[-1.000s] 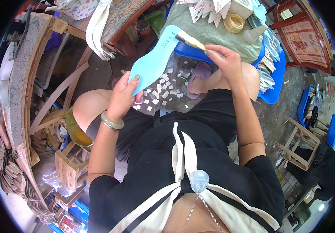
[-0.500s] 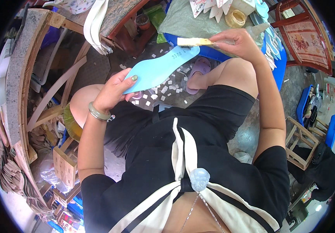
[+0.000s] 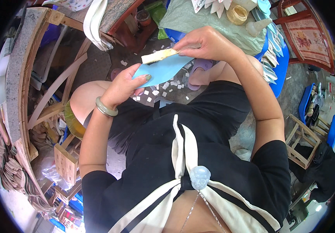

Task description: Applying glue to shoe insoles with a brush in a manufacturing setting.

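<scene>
My left hand (image 3: pixel 124 87) grips one end of a light-blue shoe insole (image 3: pixel 166 71), thumb on its top face and fingers beneath. The insole lies slanted over my lap, its far end partly hidden by my other hand. In my right hand (image 3: pixel 210 43) is a flat off-white glue brush (image 3: pixel 157 56), stained yellow towards the fingers and pinched at that end. The brush lies across the insole, low over it or touching its upper edge; I cannot tell which.
Beyond my right hand, a greenish sheet (image 3: pixel 192 17) covers a surface holding a crusted yellowish pot (image 3: pixel 237 14) and a whitish bottle (image 3: pixel 257 27). Several insoles fill a blue tray (image 3: pixel 279 77). White strips (image 3: pixel 93 27) hang off the left table (image 3: pixel 115 17). Small white squares (image 3: pixel 163 93) litter the floor.
My right hand has carried the brush left and nearer, from the insole's far end to over its middle. The insole is tilted differently, and my left hand has shifted slightly right.
</scene>
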Demonstrator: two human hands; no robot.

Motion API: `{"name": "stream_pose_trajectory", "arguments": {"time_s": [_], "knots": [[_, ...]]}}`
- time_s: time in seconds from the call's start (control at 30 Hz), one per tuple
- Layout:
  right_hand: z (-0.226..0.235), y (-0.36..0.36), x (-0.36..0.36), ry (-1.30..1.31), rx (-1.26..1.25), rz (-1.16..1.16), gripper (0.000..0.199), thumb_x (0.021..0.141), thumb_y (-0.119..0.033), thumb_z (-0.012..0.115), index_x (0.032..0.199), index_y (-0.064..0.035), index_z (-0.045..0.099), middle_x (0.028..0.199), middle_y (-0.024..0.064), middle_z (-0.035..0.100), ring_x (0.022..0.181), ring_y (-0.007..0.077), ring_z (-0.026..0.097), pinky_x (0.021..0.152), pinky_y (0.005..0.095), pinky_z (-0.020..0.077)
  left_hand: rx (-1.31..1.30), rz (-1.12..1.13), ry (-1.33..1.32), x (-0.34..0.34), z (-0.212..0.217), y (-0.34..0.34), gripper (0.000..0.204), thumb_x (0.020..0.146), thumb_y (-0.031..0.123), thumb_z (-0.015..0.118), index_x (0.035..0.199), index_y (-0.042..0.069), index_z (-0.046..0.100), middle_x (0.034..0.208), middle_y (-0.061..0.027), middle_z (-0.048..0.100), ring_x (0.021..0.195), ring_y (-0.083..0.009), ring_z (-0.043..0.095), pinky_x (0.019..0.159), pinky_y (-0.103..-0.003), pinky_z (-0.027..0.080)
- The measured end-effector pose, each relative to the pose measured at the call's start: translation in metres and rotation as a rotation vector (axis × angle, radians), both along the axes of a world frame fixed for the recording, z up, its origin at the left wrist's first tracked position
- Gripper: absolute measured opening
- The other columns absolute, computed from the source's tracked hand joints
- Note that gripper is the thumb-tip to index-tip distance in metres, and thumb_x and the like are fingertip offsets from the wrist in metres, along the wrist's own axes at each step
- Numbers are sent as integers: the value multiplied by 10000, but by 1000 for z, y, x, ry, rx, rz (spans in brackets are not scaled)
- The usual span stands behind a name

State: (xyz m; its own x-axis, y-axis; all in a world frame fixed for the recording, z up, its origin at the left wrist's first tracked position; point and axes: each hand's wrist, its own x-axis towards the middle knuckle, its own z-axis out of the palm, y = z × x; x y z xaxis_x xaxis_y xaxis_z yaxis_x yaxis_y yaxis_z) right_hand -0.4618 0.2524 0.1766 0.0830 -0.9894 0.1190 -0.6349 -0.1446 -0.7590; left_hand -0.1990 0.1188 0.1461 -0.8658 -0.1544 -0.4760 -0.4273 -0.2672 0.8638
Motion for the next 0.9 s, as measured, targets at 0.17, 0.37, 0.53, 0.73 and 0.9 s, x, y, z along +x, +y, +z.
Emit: {"name": "stream_pose_trajectory", "arguments": {"time_s": [0.17,0.37,0.53,0.73,0.9], "knots": [[1,8,-23,50,18,21,198,790,-120,682,976,-55,702,876,94,689,784,193,650,723,280,503,-9,78,-7,7,-7,1,266,892,228,583,1064,30,540,736,41,505,546,-6,419,462,-163,309],[-5,54,-61,61,159,-308,215,803,-113,667,996,-21,689,942,69,696,853,137,634,795,259,484,-9,80,-16,9,4,0,257,910,219,560,1083,31,536,740,40,513,567,-7,432,473,-162,319],[-24,83,-69,-52,138,-515,224,812,-101,654,1019,-18,682,967,60,693,896,112,619,823,252,473,9,126,26,-2,12,5,248,926,223,551,1094,42,534,750,43,515,555,-8,424,480,-155,325],[-49,104,-30,-154,-125,-807,225,813,-147,679,1022,-65,692,938,61,701,833,88,622,763,230,481,97,231,45,-36,2,23,200,934,190,546,1096,75,529,812,47,530,553,-1,430,468,-132,331],[-65,110,14,-208,-284,-985,232,818,-53,668,1045,-5,670,981,94,691,906,136,643,805,242,488,64,382,104,-90,11,53,134,948,180,483,1043,88,505,732,46,478,500,-23,383,409,-159,263]]}}
